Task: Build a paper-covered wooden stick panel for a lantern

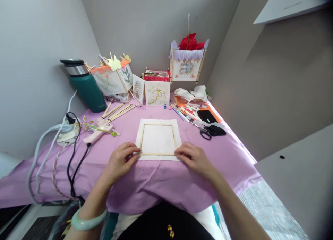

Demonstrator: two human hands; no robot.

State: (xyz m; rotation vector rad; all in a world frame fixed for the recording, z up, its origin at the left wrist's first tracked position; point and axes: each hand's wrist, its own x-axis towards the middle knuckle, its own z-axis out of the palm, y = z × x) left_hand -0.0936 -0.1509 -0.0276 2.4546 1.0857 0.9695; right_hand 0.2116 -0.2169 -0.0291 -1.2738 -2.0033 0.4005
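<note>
A lilac cloth (197,146) covers the table, its near edge partly hidden by the person's lap. Three decorated paper lanterns (157,94) stand or hang at the back; a green bottle (87,92) overlaps the leftmost. One white sheet (157,139) lies before the person. Both forearms, cut off below, reach inward; the left hand (124,159) and right hand (191,157) are palm-down with bent fingers, thumb and fingertips nearly closed, holding the two near corners of the stick frame (157,154), whose four sticks rest on the sheet. Fingertips hide those corners. One pair of scissors (205,134) lies right, blades hard to make out.
</note>
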